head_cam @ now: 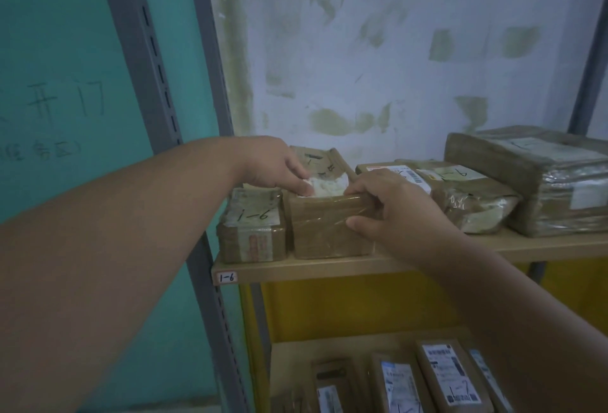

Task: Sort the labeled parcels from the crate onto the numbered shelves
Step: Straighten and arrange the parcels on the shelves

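Seen from a head camera, looking down at a pale wooden shelf board (378, 263) crossing the middle of the frame, tagged "1-6" on a small white label (228, 277) at its left front edge.

At centre, a brown cardboard parcel wrapped in clear tape (329, 228), standing on the shelf board with a white label on top. Left hand (273, 165), reaching in from the left of the frame, fingers curled over the parcel's top left edge with fingertips pressing on the white label. Right hand (394, 205), reaching in from the lower right, gripping the parcel's near right corner: fingers wrapped over the top edge, thumb pressed against the front face.

Touching the held parcel on its left, a smaller brown taped box marked "1-6" in black pen (251, 230). To the right, a flat brown parcel with a barcode label (460, 195), and beyond it at the right edge of the frame a larger brown parcel wrapped in shiny film (552, 182), both on the same shelf board.

Behind, a patchy white wall (394, 50); at upper left, a teal panel (49, 67) with handwritten characters, and a grey slotted metal upright (148, 60).

In the lower part of the frame, a lower shelf (289, 360) carrying several brown parcels with white printed labels (447, 376), against a yellow backing (345, 307).
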A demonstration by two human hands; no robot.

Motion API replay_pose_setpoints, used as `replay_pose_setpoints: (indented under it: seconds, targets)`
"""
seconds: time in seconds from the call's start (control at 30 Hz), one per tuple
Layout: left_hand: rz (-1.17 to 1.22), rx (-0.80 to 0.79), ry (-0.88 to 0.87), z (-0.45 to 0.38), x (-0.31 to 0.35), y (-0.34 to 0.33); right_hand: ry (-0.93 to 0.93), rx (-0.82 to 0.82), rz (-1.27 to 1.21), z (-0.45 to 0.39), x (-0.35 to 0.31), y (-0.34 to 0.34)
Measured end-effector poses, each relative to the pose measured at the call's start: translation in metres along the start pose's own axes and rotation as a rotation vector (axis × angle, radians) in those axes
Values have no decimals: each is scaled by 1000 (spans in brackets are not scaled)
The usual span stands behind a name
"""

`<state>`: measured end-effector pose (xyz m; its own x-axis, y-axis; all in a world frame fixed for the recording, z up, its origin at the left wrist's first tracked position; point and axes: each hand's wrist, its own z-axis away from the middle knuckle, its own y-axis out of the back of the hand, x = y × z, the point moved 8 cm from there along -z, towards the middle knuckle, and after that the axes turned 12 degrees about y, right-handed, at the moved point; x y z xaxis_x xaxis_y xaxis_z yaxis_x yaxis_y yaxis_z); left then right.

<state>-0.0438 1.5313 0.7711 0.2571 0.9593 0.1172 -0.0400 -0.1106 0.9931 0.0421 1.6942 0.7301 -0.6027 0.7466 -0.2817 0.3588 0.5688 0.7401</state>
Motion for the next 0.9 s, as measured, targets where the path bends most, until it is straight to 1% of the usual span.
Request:
replay_pose_setpoints:
  seconds: [0.3,0.4,0.47,0.57,0.73,0.8,0.9]
  targets:
    - [34,9,1,-5,-5,-1,-15,4,23,1,-4,-1]
    - [-26,6,0,-6,-2,1,-17,-6,36,3,-4,0]
    - [-66,31,-12,-8,4,5,-25,11,51,5,-4,6]
    - [-67,55,-69,-12,16,8,-53,56,87,13,-2,27]
    - [-91,39,-182,-29,53,9,-149,54,159,32,27,64]
    - [-111,31,-214,-40,70,9,-189,38,198,37,44,75]
    - [-164,33,-272,-60,98,9,-220,-33,262,37,67,81]
